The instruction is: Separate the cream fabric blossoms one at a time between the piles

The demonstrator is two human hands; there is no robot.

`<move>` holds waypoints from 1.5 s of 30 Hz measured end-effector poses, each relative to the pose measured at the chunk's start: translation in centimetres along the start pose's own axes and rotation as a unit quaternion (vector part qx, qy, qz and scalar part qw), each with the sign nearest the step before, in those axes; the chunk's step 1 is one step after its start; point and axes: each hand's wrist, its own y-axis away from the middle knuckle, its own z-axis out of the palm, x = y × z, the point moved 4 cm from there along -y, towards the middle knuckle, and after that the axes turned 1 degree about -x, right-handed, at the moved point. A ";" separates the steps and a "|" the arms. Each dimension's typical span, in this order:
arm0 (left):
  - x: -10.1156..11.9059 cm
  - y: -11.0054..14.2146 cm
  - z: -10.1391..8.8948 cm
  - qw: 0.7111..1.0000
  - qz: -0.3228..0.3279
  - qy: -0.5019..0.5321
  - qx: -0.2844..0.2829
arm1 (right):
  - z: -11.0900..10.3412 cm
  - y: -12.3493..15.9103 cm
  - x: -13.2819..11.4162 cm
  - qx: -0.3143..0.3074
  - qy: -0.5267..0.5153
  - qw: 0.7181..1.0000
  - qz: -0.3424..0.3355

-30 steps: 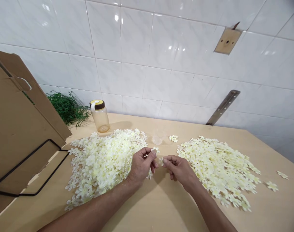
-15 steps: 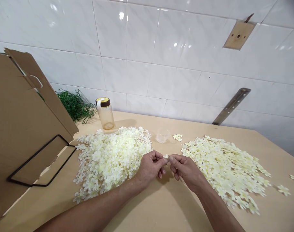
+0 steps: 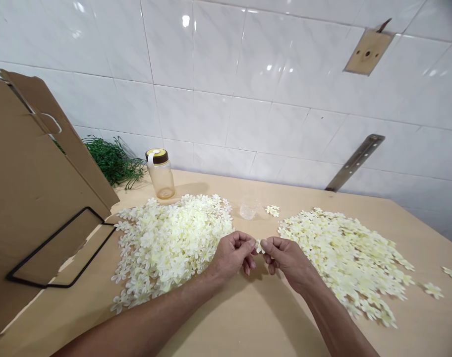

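Cream-white artificial flowers (image 3: 181, 238) lie heaped on the pale wood-toned tabletop (image 3: 244, 317); rightward, a worker's bare left hand (image 3: 231, 254) pinches one small pale-yellow petalled flower (image 3: 260, 246), gripped opposite by the right hand (image 3: 287, 260), beside a flatter spread of pale-yellow flowers (image 3: 341, 253). Apart a second ago, each with a flower, the hands now meet at one spot, apparently pairing two; since half a second ago, more petal shows between them.
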 end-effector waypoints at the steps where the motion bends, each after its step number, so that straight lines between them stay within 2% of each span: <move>1: 0.0 0.0 0.1 1.000 -0.007 0.005 -0.007 | 0.1 0.0 0.0 0.003 0.005 1.000 0.004; 4: 0.2 0.2 0.3 0.999 -0.030 0.017 -0.022 | 0.2 0.0 0.1 0.013 0.009 1.000 0.011; 11: -0.1 -0.1 -0.1 0.997 -0.048 0.052 -0.013 | 0.2 0.0 0.2 0.014 -0.003 1.000 0.015; 20: 0.6 -0.3 -0.6 0.995 -0.001 0.078 0.063 | -0.5 0.1 0.0 0.024 -0.037 0.998 0.035; 22: 0.7 -0.3 -0.7 0.995 0.011 0.081 0.064 | -0.9 -0.1 0.2 0.053 0.006 0.998 0.024; 25: 0.8 -0.4 -0.8 0.995 0.028 0.076 0.065 | -1.3 -0.2 0.2 0.123 0.151 0.981 -0.023; 26: 0.8 -0.4 -0.7 0.995 0.032 0.071 0.063 | -1.2 -0.1 0.0 0.130 0.193 0.972 -0.043; 28: 1.0 -0.4 -0.7 0.996 0.035 0.059 0.059 | -0.4 0.0 -0.2 0.081 0.220 0.970 -0.066; 30: 1.1 -0.3 -0.7 0.997 0.033 0.045 0.061 | 0.5 0.2 -0.2 0.001 0.184 0.981 -0.065; 31: 1.2 -0.3 -0.7 0.997 0.032 0.039 0.065 | 0.8 0.3 -0.3 -0.016 0.163 0.985 -0.060; 35: 1.3 -0.1 -0.8 0.997 0.013 0.014 0.071 | 0.4 0.4 -0.7 0.039 0.079 0.994 -0.060; 38: 0.9 -0.1 -0.8 0.998 -0.004 -0.006 0.067 | 0.6 0.3 -0.6 0.015 0.020 0.998 -0.056; 40: 0.6 -0.1 -0.8 0.998 -0.003 -0.019 0.066 | 0.8 0.2 -0.5 0.004 0.020 0.998 -0.056; 45: -0.2 -0.3 -1.0 0.996 0.003 -0.055 0.066 | 0.7 0.2 -0.2 0.032 0.034 0.998 -0.051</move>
